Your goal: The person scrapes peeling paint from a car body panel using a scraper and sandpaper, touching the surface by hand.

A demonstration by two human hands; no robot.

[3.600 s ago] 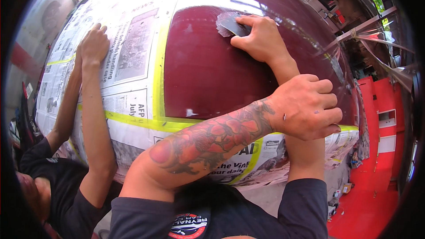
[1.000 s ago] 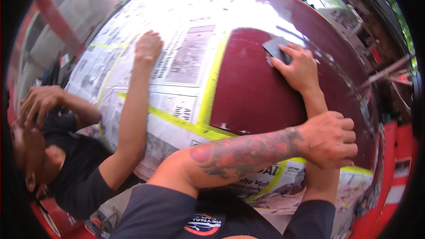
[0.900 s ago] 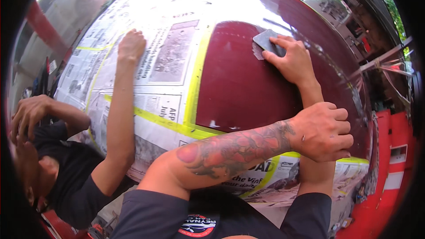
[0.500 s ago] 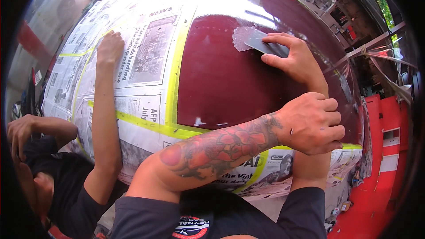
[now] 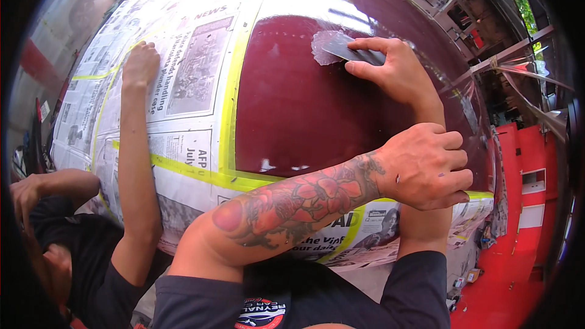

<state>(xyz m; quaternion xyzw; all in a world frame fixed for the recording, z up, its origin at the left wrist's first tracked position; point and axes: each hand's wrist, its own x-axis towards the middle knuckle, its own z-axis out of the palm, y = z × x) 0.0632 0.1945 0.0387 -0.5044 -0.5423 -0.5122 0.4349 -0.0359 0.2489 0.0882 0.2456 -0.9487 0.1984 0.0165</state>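
Observation:
My right hand (image 5: pixel 385 70) holds a thin grey rectangular pad (image 5: pixel 338 47) on the glossy maroon car panel (image 5: pixel 292 116), a ragged, pale translucent patch at the pad's left end. My tattooed left arm crosses over my right forearm. My left hand (image 5: pixel 429 164) is closed, fingers curled, above that forearm at the panel's lower right; whether anything is inside is hidden. Newspaper sheets (image 5: pixel 195 67) with yellow masking tape (image 5: pixel 231 134) border the maroon area on the left and below.
At the left, a co-worker in a dark shirt (image 5: pixel 85 256) rests one hand (image 5: pixel 140 64) on the newspaper and holds the other (image 5: pixel 27 195) near their head. Red surfaces (image 5: pixel 512 225), metal bars (image 5: pixel 506 61) and workshop clutter line the right. A pale wall stands at upper left.
The pad and my right hand have shifted slightly left and up in view over the last second. Since the oldest frame, one co-worker hand has left the newspaper for near their head.

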